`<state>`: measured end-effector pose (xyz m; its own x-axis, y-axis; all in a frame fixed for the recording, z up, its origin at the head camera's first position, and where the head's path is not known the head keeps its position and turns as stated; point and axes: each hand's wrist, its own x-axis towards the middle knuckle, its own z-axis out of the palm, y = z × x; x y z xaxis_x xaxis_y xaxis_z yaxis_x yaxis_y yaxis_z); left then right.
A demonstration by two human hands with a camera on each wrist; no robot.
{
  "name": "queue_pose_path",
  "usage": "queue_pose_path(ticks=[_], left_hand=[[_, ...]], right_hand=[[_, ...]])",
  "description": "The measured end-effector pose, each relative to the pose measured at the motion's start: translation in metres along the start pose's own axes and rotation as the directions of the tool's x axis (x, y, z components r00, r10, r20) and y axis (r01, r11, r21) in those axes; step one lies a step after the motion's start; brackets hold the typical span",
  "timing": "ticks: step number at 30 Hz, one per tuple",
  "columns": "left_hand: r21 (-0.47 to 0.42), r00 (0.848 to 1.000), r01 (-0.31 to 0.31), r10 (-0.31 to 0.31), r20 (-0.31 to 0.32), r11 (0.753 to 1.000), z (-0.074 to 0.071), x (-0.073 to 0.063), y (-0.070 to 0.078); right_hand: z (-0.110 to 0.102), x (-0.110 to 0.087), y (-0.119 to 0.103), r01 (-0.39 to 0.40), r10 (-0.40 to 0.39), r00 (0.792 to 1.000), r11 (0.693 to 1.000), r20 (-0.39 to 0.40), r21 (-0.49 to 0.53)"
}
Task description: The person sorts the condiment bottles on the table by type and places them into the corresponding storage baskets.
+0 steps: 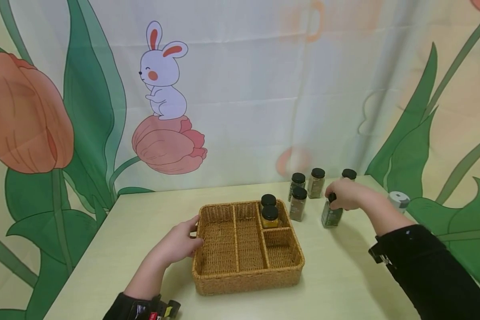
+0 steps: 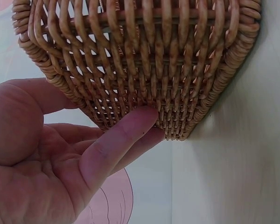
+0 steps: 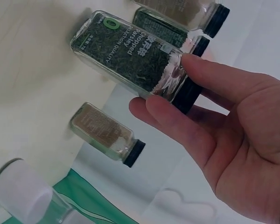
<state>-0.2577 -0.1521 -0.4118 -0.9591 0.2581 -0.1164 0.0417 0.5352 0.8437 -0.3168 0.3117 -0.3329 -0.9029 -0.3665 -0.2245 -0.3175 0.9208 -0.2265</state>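
My right hand (image 1: 347, 194) pinches a square glass jar of chopped parsley (image 3: 123, 53) near its black cap, thumb on one side and fingers on the other. Dark green flakes fill most of this jar, which stands nearly upright in the head view, to the right of the wicker basket. My left hand (image 1: 181, 240) grips the left side of the divided wicker basket (image 1: 248, 274), with its thumb at the rim and fingertips against the outer wall (image 2: 144, 60). Two black-capped jars, one holding yellow spice (image 1: 270, 217), stand in the basket's back right compartment.
Behind the basket's right corner stand several black-capped spice jars, including a brown one (image 1: 298, 204) and a paler one (image 1: 316, 183). Another jar (image 1: 349, 174) is partly hidden behind my right hand. A white-capped bottle (image 1: 399, 201) stands by my right forearm. A printed curtain (image 1: 240, 111) hangs behind the table.
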Motion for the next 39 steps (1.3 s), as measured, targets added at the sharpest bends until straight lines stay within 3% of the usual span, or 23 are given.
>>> queue_pose_path(ticks=[11, 20, 39], left_hand=[[0.014, 1.000, 0.002, -0.002, 0.004, 1.000, 0.000, 0.000, -0.001], [0.025, 1.000, 0.008, -0.007, -0.003, 1.000, 0.000, -0.002, 0.002], [0.023, 1.000, 0.001, -0.001, -0.002, 1.000, -0.001, -0.002, 0.002]], right_hand=[[-0.019, -0.005, -0.011, 0.041, -0.042, 0.999, 0.998, -0.021, -0.040], [-0.041, -0.015, -0.037, 0.082, -0.085, 0.996, 0.995, -0.038, -0.065], [-0.058, -0.024, -0.076, 0.158, -0.163, 0.985, 0.984, -0.056, -0.084]])
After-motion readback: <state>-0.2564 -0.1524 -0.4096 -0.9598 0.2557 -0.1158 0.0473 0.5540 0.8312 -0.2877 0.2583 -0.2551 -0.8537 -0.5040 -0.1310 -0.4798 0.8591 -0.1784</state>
